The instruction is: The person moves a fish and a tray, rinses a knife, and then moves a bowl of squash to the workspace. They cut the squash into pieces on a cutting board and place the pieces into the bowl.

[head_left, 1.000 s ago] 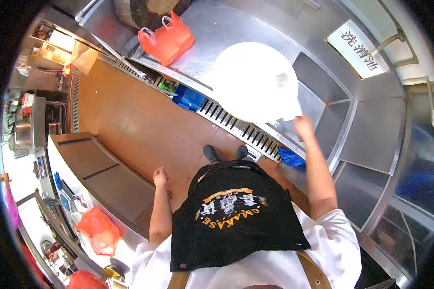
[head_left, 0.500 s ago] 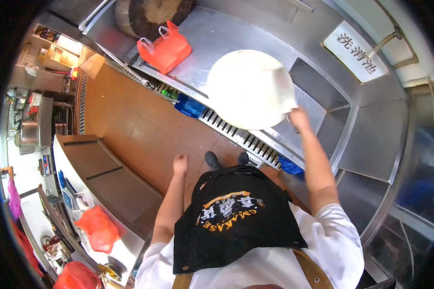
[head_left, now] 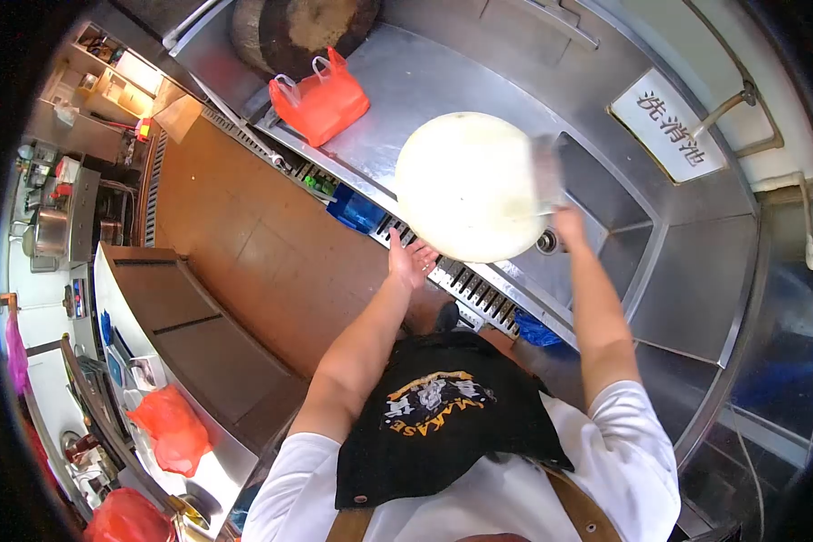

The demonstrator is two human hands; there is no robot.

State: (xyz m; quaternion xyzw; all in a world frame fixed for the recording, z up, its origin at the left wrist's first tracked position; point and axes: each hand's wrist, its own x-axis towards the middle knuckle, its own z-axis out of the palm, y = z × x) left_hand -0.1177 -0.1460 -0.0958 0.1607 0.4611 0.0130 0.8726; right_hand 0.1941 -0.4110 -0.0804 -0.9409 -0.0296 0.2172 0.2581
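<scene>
A large round white chopping board (head_left: 465,185) lies on the steel counter, its right part reaching over the edge of the sink basin. My right hand (head_left: 570,226) is closed around the handle of a cleaver (head_left: 544,173), whose broad rectangular blade is smeared by motion and overlaps the board's right edge. Palm up and fingers spread, my left hand (head_left: 412,262) is close to the board's near left rim and holds nothing.
An orange-red plastic bag (head_left: 323,104) stands on the counter left of the board, before a thick dark wooden round block (head_left: 307,32). The steel sink (head_left: 610,212) is at the right, under a white sign (head_left: 667,125). A blue container (head_left: 356,210) sits below the counter.
My left hand has risen from beside my body to the board's near rim, its fingers opening. The cleaver has shifted slightly right across the board's edge. The view has moved a little.
</scene>
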